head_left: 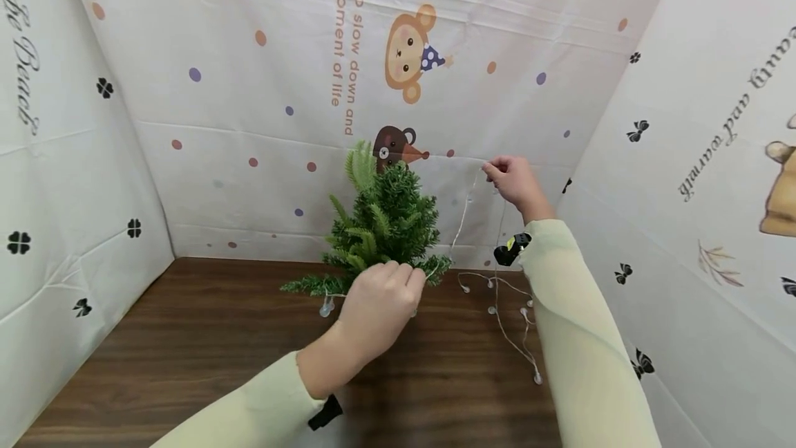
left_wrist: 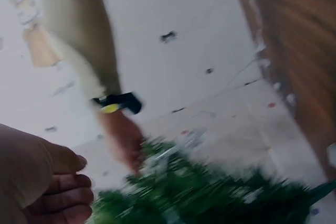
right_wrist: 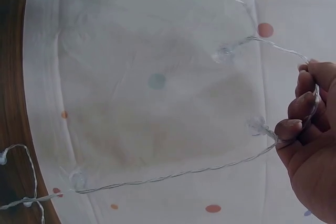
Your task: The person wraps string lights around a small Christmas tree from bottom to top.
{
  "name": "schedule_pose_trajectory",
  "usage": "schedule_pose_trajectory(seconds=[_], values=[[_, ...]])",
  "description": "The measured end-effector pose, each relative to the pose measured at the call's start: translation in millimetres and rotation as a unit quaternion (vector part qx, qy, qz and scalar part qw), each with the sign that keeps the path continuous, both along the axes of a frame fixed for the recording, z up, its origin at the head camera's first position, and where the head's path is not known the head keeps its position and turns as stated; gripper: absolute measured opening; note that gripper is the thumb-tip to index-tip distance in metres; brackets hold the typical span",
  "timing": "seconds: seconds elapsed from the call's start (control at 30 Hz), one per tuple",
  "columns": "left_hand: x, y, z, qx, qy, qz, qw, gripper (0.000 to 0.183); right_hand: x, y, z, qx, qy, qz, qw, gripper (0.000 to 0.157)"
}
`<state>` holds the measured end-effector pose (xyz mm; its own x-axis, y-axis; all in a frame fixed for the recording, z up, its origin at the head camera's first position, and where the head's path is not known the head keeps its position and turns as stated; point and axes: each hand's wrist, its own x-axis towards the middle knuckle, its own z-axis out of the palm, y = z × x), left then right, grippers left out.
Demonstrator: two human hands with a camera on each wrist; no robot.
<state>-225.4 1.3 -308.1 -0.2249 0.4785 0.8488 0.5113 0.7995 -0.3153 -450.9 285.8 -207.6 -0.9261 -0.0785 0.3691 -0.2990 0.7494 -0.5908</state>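
Observation:
A small green artificial tree [head_left: 398, 220] stands against the back wall, with a clear string of lights [head_left: 462, 216] running along its right side. My right hand [head_left: 513, 182], raised to the right of the tree, pinches the light string. In the right wrist view its wire [right_wrist: 173, 178] loops through the curled fingers, with clear bulbs [right_wrist: 226, 52] on short stems. In front of the lower branches is my left hand [head_left: 382, 306], its fingers curled. The left wrist view shows the thumb near the curled fingers [left_wrist: 68, 199], beside the blurred branches, and no wire between them.
More of the light string [head_left: 497, 310] trails over the brown wooden table [head_left: 205, 337] at the right. A pair of bulbs [head_left: 326, 306] hangs at the tree's lower left. White printed cloth walls [head_left: 218, 109] enclose the back and both sides.

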Motion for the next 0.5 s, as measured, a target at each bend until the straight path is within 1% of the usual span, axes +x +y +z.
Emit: schedule_pose_trajectory(seconds=[0.07, 0.13, 0.17, 0.23, 0.27, 0.37, 0.43, 0.5], values=[[0.0, -10.3, 14.7, 0.021, 0.006, -0.046, 0.9987, 0.018, -0.6, -3.9, 2.4, 0.01, -0.001, 0.002, 1.0, 0.036], [-2.3, -21.5, 31.5, 0.044, 0.006, -0.083, 0.9956, 0.016, -1.0, -8.1, 4.7, 0.02, 0.002, 0.008, 1.0, 0.034], [-4.8, -27.4, 39.7, 0.056, 0.002, -0.096, 0.9939, 0.015, -1.1, -10.3, 5.8, 0.026, 0.004, 0.013, 1.0, 0.034], [-11.4, -39.3, 56.3, 0.079, -0.008, -0.106, 0.9911, 0.011, -0.9, -14.5, 8.4, 0.036, 0.005, 0.024, 0.999, 0.033], [-15.3, -45.0, 64.1, 0.092, -0.021, -0.108, 0.9897, 0.011, -0.5, -16.7, 9.9, 0.041, 0.004, 0.028, 0.999, 0.032], [-28.7, -58.2, 85.2, 0.119, -0.066, -0.092, 0.9864, 0.014, 1.6, -22.3, 15.5, 0.047, -0.007, 0.046, 0.998, 0.033], [-38.9, -61.2, 98.7, 0.122, -0.101, -0.083, 0.9838, 0.015, 2.8, -24.9, 20.1, 0.045, -0.016, 0.062, 0.997, 0.034], [-49.3, -59.5, 112.7, 0.117, -0.14, -0.072, 0.9806, 0.016, 5.1, -26.8, 25.4, 0.037, -0.027, 0.082, 0.996, 0.035]])
